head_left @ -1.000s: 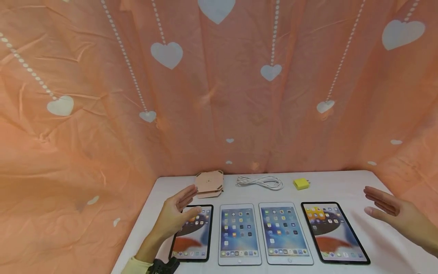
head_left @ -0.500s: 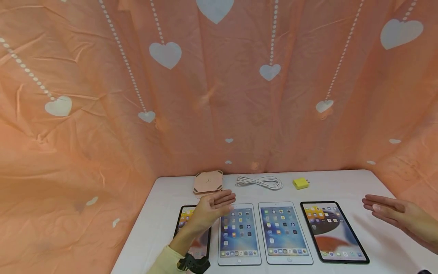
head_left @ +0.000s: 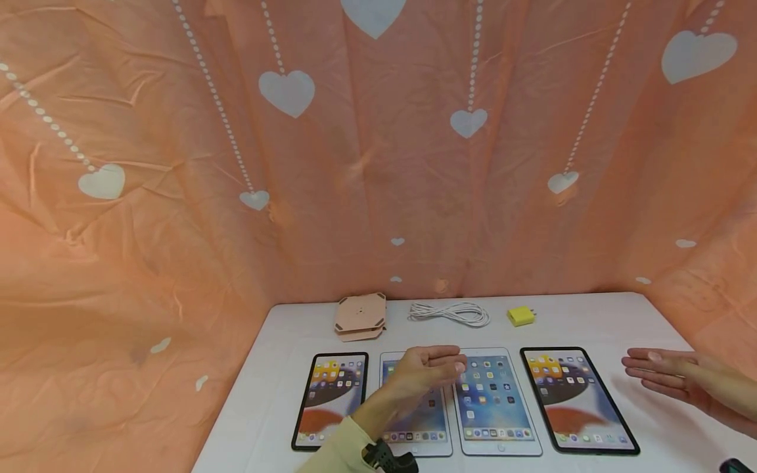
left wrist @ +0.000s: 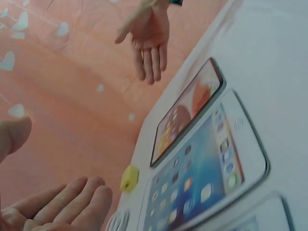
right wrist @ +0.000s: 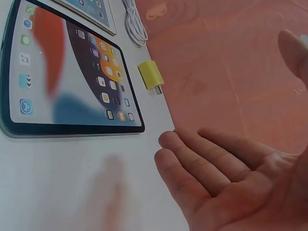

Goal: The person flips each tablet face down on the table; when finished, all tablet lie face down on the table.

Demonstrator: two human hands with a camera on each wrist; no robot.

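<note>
Four-sided tablets lie in a row, screens lit: a black-bordered tablet (head_left: 328, 402) at the left, a left white tablet (head_left: 422, 420), a right white tablet (head_left: 493, 401), and another black-bordered tablet (head_left: 576, 401) at the right. My left hand (head_left: 418, 376) is above the left white tablet, partly covering it, its fingertips by the right white one. It holds nothing. Beyond the right end of the row is my right hand (head_left: 688, 376), palm turned inward and fingers extended, likewise holding nothing. In the right wrist view its fingers (right wrist: 211, 168) are apart from the tablet.
Along the back of the white table (head_left: 254, 394) are a pinkish square folded object (head_left: 361, 315), a coiled white cable (head_left: 449, 314) and a yellow charger plug (head_left: 521, 316). An orange curtain (head_left: 355, 164) with hearts hangs behind and around the sides.
My left hand has moved right from the left black-bordered tablet to above the white ones. My right hand has stayed near its place, turning slightly. The tablets have not moved.
</note>
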